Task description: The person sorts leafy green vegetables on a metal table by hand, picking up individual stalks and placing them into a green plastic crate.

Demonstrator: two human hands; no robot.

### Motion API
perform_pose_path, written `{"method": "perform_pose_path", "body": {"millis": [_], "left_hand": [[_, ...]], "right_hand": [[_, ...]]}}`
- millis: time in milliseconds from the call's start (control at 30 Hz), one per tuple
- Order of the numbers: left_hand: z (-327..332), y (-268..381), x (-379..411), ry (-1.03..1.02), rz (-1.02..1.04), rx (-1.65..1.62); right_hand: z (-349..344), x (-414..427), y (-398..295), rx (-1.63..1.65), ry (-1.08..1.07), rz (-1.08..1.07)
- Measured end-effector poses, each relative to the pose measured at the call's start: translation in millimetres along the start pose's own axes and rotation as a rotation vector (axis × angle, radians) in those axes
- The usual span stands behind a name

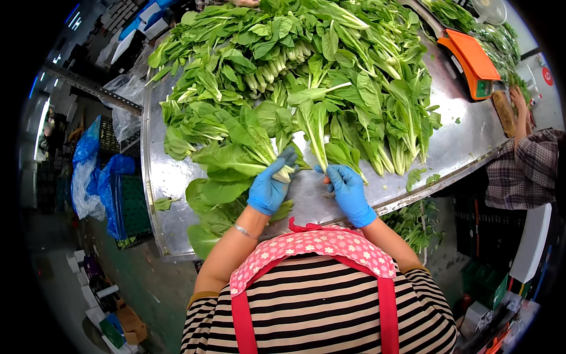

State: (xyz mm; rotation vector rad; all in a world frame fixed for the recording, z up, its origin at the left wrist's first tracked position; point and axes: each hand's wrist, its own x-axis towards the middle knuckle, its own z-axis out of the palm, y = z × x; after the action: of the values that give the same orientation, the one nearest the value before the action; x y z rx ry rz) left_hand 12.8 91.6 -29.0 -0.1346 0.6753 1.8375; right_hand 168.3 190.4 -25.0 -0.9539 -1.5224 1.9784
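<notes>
My left hand [270, 185], in a blue glove, is closed around the pale stem ends of a bunch of leafy greens [239, 155], whose leaves spread out to the left. In my right hand [347, 188], also gloved in blue, the thumb and fingers pinch the base of a single leafy stalk [315, 130]. That stalk stands with its leaves pointing away from me. A large heap of the same greens [283, 57] covers the table beyond both hands. More broad leaves [216, 208] lie under and beside my left forearm.
The metal table [446, 146] has a raised edge. An orange weighing scale [471, 62] stands at the far right. Beside it a co-worker's hand [518, 97] reaches over the table. Crates with blue plastic [119, 186] are at the left. Loose greens [413, 223] hang below the table's right edge.
</notes>
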Motion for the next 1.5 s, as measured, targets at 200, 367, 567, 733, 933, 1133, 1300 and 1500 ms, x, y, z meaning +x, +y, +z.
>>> {"method": "perform_pose_path", "body": {"millis": [200,367,567,733,933,1133,1300,1500], "left_hand": [[6.5,-23.9,-21.3,0.009,-0.080,0.012],[-4.4,-11.1,-33.4,0.021,0.006,0.051],[-15.4,11.7,-47.6,0.062,0.107,-0.131],[-12.7,23.4,-61.4,-0.031,0.153,-0.172],[-2.8,14.8,-56.6,-0.079,0.111,-0.122],[9.0,-3.1,-41.1,-0.021,-0.057,-0.099],[19.9,-13.6,-43.7,-0.011,-0.079,-0.054],[11.3,-23.6,-36.4,0.039,-0.142,0.098]], "right_hand": [[10.3,-5.7,-3.3,-0.344,-0.051,-0.314],[21.6,0.3,-13.1,-0.612,-0.195,-0.494],[17.5,37.0,19.2,-1.111,-0.041,-0.611],[18.8,12.9,1.3,-0.745,-0.194,-0.530],[-37.4,-11.7,-14.9,-1.147,0.274,-0.616],[-71.2,-17.9,4.3,-0.434,0.213,-0.095],[-37.9,-18.1,-18.4,0.076,0.154,0.228],[-2.7,-15.2,-16.2,0.139,0.144,0.018]]}}
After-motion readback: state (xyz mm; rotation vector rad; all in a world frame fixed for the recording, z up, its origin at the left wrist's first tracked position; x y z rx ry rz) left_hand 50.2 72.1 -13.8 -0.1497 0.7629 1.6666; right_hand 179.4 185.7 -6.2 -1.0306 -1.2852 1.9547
